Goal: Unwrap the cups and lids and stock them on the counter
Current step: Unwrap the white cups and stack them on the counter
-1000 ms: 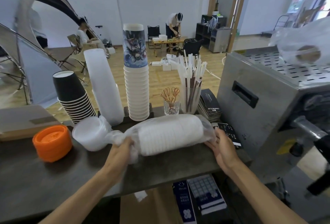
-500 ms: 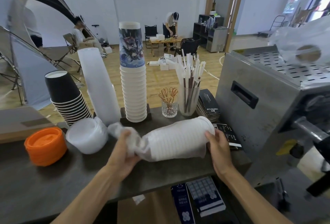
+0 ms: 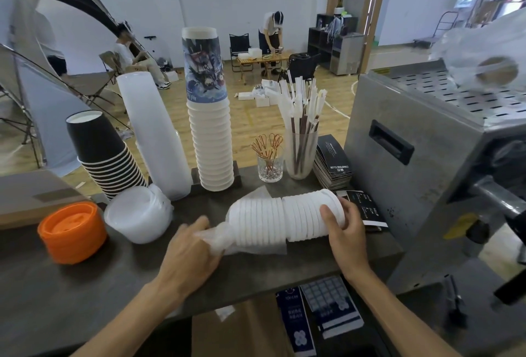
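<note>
Slid further off since half a second ago: plastic sleeve [image 3: 219, 238], now bunched in left hand [image 3: 190, 248]. Lid stack [image 3: 284, 218] on its side on table [image 3: 85, 285], gripped by right hand [image 3: 343, 227]. Best pulled straight, keeping lids squeezed together.

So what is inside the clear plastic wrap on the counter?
A row of white lids, about half out of the plastic wrap. The left hand grips the wrap's twisted end; what is inside there is hidden.

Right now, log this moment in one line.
left hand grips plastic wrap | right hand holds lid stack | stack half out of wrap, over counter
</note>
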A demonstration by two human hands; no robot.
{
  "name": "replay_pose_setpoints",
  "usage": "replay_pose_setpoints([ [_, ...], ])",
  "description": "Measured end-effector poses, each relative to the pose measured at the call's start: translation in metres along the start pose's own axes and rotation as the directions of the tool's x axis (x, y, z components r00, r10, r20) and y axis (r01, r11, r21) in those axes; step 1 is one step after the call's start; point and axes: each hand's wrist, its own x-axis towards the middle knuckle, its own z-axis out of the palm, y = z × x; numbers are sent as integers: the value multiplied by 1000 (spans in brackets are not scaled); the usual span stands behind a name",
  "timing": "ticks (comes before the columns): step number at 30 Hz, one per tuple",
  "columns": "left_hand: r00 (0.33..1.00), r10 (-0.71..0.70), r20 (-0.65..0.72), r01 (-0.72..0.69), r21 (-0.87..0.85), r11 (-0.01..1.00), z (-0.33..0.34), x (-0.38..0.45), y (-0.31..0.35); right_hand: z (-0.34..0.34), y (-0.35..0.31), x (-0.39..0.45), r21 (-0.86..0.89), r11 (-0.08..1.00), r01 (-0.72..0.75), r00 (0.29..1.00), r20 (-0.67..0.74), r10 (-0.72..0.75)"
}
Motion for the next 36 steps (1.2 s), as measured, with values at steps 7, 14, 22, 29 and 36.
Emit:
replay_pose_setpoints([
  [7, 798, -561, 221, 229, -972, -57, -64, 15, 49, 3, 5, -3, -93, 995, 41, 997, -54, -47],
  [14, 680, -733, 21, 29, -1000, -2, -91, 13, -2, 6, 4, -4, -149, 987, 65, 994, -83, -78],
  [22, 810, -574, -119, 334, -711, 618, -76, -38, -28, 33, 2, -19, -200, 973, 116, 993, -5, -120],
  [29, 996, 15, -85, -26, -138, 990, -38, -85, -45, 56, -4, -39, -223, 969, 110, 994, 29, -107],
  [36, 972, -136, 190, 157, -104, 982, -31, -121, -64, 71, -7, -54, -206, 972, 110, 993, -16, -115],
])
